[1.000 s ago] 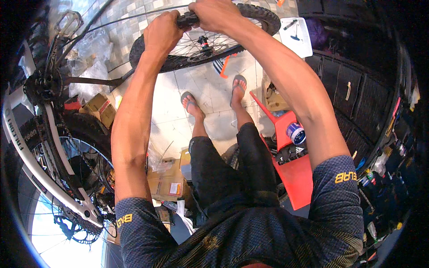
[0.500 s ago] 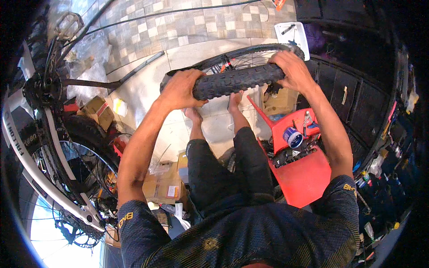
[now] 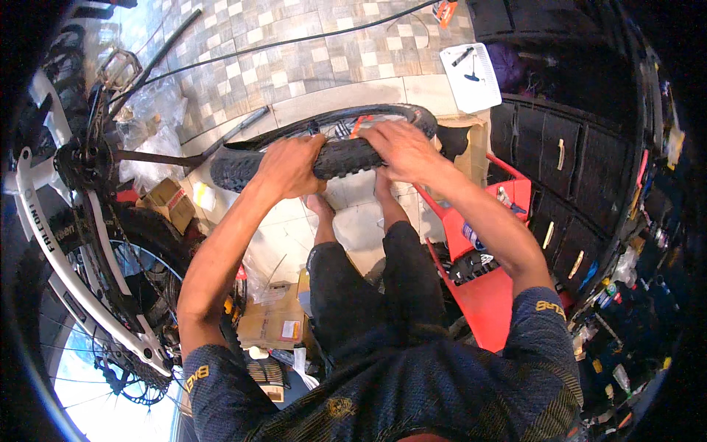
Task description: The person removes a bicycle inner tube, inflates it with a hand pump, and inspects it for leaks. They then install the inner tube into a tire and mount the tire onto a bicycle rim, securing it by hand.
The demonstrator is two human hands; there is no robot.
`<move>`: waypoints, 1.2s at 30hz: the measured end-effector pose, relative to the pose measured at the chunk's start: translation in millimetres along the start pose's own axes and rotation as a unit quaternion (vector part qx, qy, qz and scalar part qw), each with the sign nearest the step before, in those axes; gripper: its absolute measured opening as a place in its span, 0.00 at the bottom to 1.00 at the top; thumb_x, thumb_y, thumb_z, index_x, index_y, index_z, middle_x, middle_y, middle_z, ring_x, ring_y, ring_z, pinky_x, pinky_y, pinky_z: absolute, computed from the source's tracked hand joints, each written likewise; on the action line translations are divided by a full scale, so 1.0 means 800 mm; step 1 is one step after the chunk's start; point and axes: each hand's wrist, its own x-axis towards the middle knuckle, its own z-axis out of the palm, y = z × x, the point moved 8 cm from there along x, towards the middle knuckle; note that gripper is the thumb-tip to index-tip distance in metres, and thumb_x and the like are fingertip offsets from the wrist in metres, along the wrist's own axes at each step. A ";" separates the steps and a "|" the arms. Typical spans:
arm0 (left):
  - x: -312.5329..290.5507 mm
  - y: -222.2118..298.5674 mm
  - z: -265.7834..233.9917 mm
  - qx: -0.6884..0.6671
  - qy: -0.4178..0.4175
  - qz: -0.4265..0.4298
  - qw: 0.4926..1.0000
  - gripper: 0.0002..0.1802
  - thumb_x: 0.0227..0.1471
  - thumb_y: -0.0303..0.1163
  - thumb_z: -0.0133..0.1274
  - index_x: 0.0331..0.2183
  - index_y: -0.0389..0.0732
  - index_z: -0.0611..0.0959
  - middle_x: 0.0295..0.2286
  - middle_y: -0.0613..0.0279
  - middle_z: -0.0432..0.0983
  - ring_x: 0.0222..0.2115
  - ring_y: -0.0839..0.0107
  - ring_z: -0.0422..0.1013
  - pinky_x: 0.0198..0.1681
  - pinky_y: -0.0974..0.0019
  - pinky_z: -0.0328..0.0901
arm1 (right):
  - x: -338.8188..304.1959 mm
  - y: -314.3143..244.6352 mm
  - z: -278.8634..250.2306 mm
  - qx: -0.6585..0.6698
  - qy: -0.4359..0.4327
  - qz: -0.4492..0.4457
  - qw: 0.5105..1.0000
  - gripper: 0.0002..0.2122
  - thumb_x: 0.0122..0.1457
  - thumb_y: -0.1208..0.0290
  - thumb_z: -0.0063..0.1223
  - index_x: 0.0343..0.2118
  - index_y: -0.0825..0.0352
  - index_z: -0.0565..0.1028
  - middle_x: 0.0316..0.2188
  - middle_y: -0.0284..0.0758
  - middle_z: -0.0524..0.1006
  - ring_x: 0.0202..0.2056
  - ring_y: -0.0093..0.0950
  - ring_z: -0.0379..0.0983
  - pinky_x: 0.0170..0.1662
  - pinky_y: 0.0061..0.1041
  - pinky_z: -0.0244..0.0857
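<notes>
A bicycle wheel with a black knobby tire (image 3: 346,158) leans in front of me, its near tread toward me and its rim and spokes running away behind. My left hand (image 3: 289,165) grips the tire left of its middle, fingers over the top and thumb on the near side. Close by on the right, my right hand (image 3: 401,149) wraps over the same tire in a like hold. A short stretch of tread shows between the two hands. The hub is partly hidden behind the tire and my fingers.
On the left stands a white bicycle frame (image 3: 81,295) with its rear wheel. A red plastic chair (image 3: 479,302) holding tools and a tin is at my right. Beyond lies a white tray (image 3: 482,88) with tools. Cardboard boxes (image 3: 269,320) sit by my legs; black drawers (image 3: 541,140) line the right.
The wheel has shifted left. My right hand has moved left along the tire, closer to my left hand, which has also gone slightly left and down. Both still hold the tire.
</notes>
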 end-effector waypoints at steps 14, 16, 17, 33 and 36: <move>0.079 -0.058 -0.086 0.101 0.062 -0.045 0.992 0.31 0.39 0.44 0.73 0.41 0.38 0.79 0.39 0.45 0.81 0.43 0.44 0.77 0.45 0.46 0.72 | 0.167 0.046 -0.007 0.033 -0.087 0.093 0.991 0.27 0.41 0.54 0.73 0.41 0.66 0.78 0.39 0.46 0.82 0.44 0.47 0.79 0.47 0.43 0.72; 0.085 -0.063 -0.097 0.102 0.081 -0.051 0.990 0.30 0.38 0.44 0.73 0.41 0.39 0.80 0.38 0.45 0.82 0.42 0.45 0.78 0.44 0.46 0.73 | 0.185 0.052 -0.008 0.024 -0.087 0.098 0.991 0.26 0.42 0.56 0.72 0.41 0.67 0.79 0.39 0.46 0.82 0.44 0.47 0.79 0.47 0.43 0.72; 0.088 -0.068 -0.102 0.096 0.086 -0.066 0.989 0.29 0.39 0.45 0.73 0.41 0.41 0.81 0.39 0.46 0.82 0.42 0.45 0.78 0.44 0.45 0.73 | 0.191 0.056 -0.009 0.022 -0.082 0.105 0.991 0.25 0.43 0.57 0.71 0.41 0.67 0.79 0.39 0.46 0.82 0.44 0.47 0.79 0.47 0.43 0.72; 0.081 -0.082 -0.109 0.220 0.247 -0.047 0.942 0.16 0.46 0.36 0.65 0.38 0.43 0.83 0.33 0.50 0.81 0.36 0.46 0.78 0.39 0.46 0.74 | 0.212 0.041 -0.017 -0.040 0.059 0.041 0.997 0.20 0.49 0.67 0.66 0.45 0.65 0.76 0.40 0.45 0.79 0.44 0.47 0.77 0.46 0.45 0.73; 0.033 -0.049 -0.057 0.202 0.245 -0.059 0.946 0.15 0.43 0.33 0.64 0.36 0.43 0.81 0.32 0.54 0.79 0.36 0.51 0.77 0.38 0.49 0.73 | 0.153 0.015 0.012 -0.042 0.049 0.025 0.998 0.22 0.43 0.69 0.69 0.44 0.61 0.75 0.38 0.39 0.77 0.45 0.44 0.75 0.45 0.45 0.71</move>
